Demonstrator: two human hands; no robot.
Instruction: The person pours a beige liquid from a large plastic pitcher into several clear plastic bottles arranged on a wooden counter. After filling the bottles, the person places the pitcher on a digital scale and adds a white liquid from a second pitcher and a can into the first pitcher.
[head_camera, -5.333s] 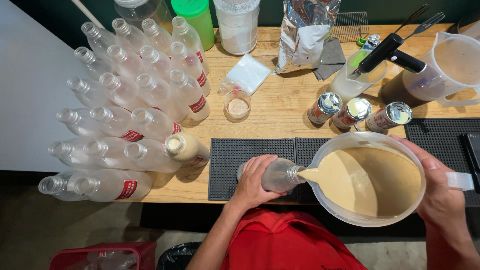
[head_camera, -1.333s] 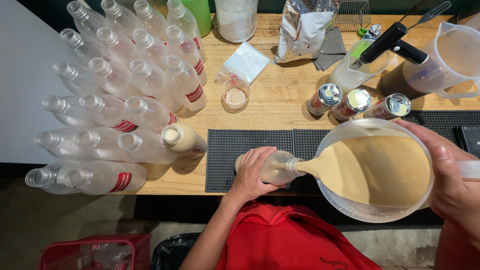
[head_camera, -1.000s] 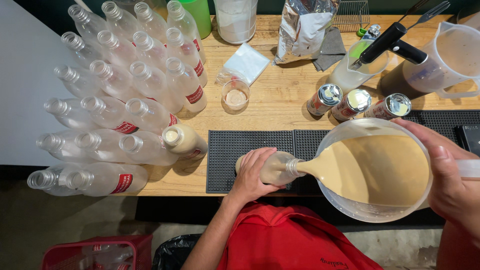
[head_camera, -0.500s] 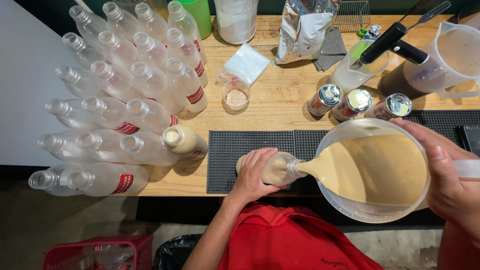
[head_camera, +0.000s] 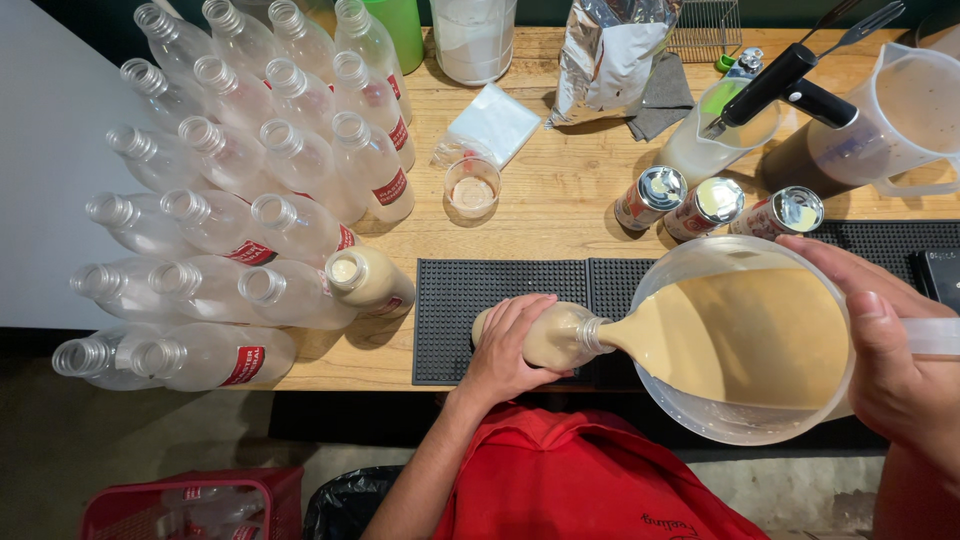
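Wooden counter (head_camera: 560, 215) carries a black mat (head_camera: 500, 300) — on it the left hand (head_camera: 505, 345) grips a bottle (head_camera: 550, 335), partly full. Right hand (head_camera: 890, 350) clasps a tilted pitcher (head_camera: 740, 340) — its beige liquid (head_camera: 740, 335) touches the bottle's mouth.

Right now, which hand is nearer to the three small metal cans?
Right. The right hand grips the pitcher just below the metal cans; the left hand holds the bottle farther away.

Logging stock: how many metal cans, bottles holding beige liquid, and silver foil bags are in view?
Metal cans: 3
Bottles holding beige liquid: 2
Silver foil bags: 1
Total: 6
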